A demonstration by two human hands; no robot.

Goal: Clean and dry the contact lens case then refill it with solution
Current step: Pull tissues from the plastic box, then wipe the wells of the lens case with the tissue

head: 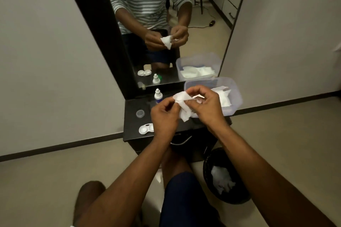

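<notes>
1. The contact lens case lies open on the dark bench, near its front left edge, both wells facing up and well apart from the hands.
2. Above the bench, the left hand pinches a white tissue while the right hand grips something small against it; the object is too hidden to name, though it may be one of the case's caps.
3. A clear round cap rests on the bench behind the case, and the solution bottle stands upright at the foot of the mirror.
4. A clear plastic tub of folded tissues sits at the right of the bench; a black bin on the floor below holds crumpled ones.
5. By the look of things, this is the drying stage. Doing it well probably means turning the small piece inside a dry fold of tissue, reaching any inner rim, then giving both wells the same wipe before solution goes in.
</notes>
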